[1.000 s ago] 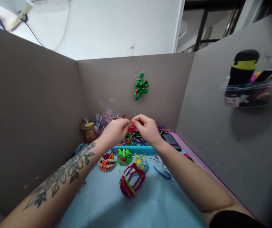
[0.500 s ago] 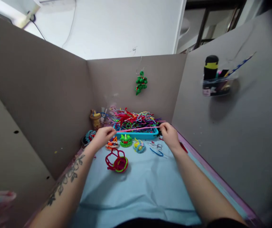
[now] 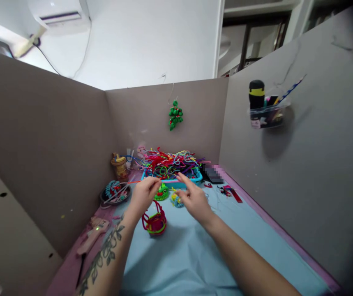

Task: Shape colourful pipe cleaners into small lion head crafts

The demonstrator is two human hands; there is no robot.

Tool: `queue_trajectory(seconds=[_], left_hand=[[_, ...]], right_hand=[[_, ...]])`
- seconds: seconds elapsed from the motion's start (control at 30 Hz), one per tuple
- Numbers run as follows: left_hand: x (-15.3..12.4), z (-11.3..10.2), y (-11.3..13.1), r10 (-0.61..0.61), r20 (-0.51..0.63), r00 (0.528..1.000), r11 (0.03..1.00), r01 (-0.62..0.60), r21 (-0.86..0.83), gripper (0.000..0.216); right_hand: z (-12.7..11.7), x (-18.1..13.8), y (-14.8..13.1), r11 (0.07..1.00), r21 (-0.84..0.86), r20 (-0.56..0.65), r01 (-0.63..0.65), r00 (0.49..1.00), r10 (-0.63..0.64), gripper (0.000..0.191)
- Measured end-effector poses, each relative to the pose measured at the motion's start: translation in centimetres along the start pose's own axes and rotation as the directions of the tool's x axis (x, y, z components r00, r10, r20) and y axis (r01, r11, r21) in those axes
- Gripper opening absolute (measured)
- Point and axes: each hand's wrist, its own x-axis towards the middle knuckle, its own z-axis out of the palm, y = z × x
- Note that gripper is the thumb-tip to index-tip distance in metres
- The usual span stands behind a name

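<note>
My left hand (image 3: 147, 191) is closed in a pinch on a thin pink pipe cleaner (image 3: 169, 181). An orange-red length (image 3: 134, 181) sticks out on the left side of that hand. My right hand (image 3: 196, 201) has its fingers apart, close to the pink pipe cleaner's right end, and nothing shows gripped in it. Below and between the hands, a small dark-red basket of pipe cleaners (image 3: 155, 225) with a lime-green band stands on the light-blue cloth (image 3: 201, 250). Behind my hands sit a green pipe-cleaner figure (image 3: 162, 192) and a blue-and-yellow one (image 3: 176, 200), both partly covered.
A blue tray (image 3: 198, 177) heaped with coloured pipe cleaners (image 3: 170, 160) stands at the back. On the left are a dark bowl (image 3: 123, 200), a brown-and-yellow cup (image 3: 120, 167) and a pink glue gun (image 3: 93, 236). Grey panels (image 3: 164, 94) enclose three sides; a holder (image 3: 267, 117) hangs right.
My right hand has let go of the pink pipe cleaner's end and come inward toward the left, its fingers spreading. The left hand keeps its pinch. The camera view has shifted.
</note>
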Motion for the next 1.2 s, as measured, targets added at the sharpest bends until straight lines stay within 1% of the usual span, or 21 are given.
queue_trajectory(seconds=[0.07,0.1,0.23,0.3,0.37,0.43,0.53,0.57,0.63,0.77,0.83,0.9,1.07,1.13,1.2], left_hand=[[-0.2,0.3,0.9,0.035,0.014,0.999,0.999,-0.035,0.002,0.019],[-0.5,0.4,0.9,0.043,0.005,0.999,0.999,-0.043,-0.002,0.019],[-1.9,0.2,-0.8,0.078,-0.069,0.995,0.996,-0.075,0.052,0.020],[-2.3,0.2,-1.3,0.081,-0.080,0.993,0.994,-0.075,0.085,0.020],[-2.4,0.4,-1.1,0.080,-0.076,0.994,0.993,-0.072,0.097,0.020],[-2.5,0.8,-0.5,0.083,-0.067,0.994,0.992,-0.076,0.099,0.019],[-2.7,1.3,0.5,0.098,-0.053,0.994,0.990,-0.092,0.106,0.018],[-2.7,1.4,0.7,0.103,-0.049,0.993,0.989,-0.097,0.108,0.017],[-2.9,1.5,0.9,0.112,-0.042,0.993,0.988,-0.107,0.113,0.017],[-3.1,1.3,0.7,0.125,-0.061,0.990,0.983,-0.115,0.142,0.017],[-3.0,1.2,0.6,0.127,-0.064,0.990,0.980,-0.116,0.161,0.017],[-3.0,1.1,0.6,0.130,-0.067,0.989,0.980,-0.118,0.160,0.017],[-3.1,1.4,0.6,0.127,-0.057,0.990,0.982,-0.118,0.150,0.016],[-3.3,1.5,0.6,0.132,-0.037,0.991,0.978,-0.124,0.171,0.016],[-3.4,1.6,0.6,0.139,-0.028,0.990,0.971,-0.130,0.203,0.016]], right_hand=[[0.8,0.0,-0.9,0.998,-0.044,0.032,0.054,0.998,-0.052,0.026],[0.9,0.0,-0.9,0.994,-0.073,0.020,0.080,0.997,-0.079,0.020],[-0.1,0.0,0.2,0.976,-0.180,-0.066,0.120,0.989,-0.134,0.021],[-0.5,0.0,0.4,0.955,-0.255,-0.065,0.153,0.982,-0.175,0.020],[-0.6,-0.2,0.2,0.930,-0.307,-0.056,0.202,0.972,-0.230,0.016],[-0.3,-0.3,-0.3,0.935,-0.271,-0.041,0.228,0.968,-0.248,0.013],[0.3,-0.6,-0.7,0.972,-0.130,-0.008,0.196,0.980,-0.199,0.019],[0.5,-0.6,-0.8,0.976,-0.108,0.002,0.189,0.982,-0.190,0.018],[0.7,-0.8,-0.7,0.970,-0.139,0.017,0.199,0.980,-0.198,0.016],[0.4,-0.7,-0.4,0.923,-0.311,0.039,0.225,0.974,-0.224,0.016],[0.2,-0.7,-0.3,0.904,-0.361,0.054,0.231,0.973,-0.227,0.014],[0.1,-0.7,-0.3,0.901,-0.364,0.061,0.236,0.971,-0.229,0.014],[0.5,-0.9,-0.7,0.925,-0.257,0.091,0.280,0.960,-0.265,0.014],[0.7,-1.0,-0.7,0.917,-0.262,0.107,0.301,0.953,-0.282,0.014],[0.7,-1.0,-0.7,0.906,-0.298,0.095,0.302,0.953,-0.286,0.016]])
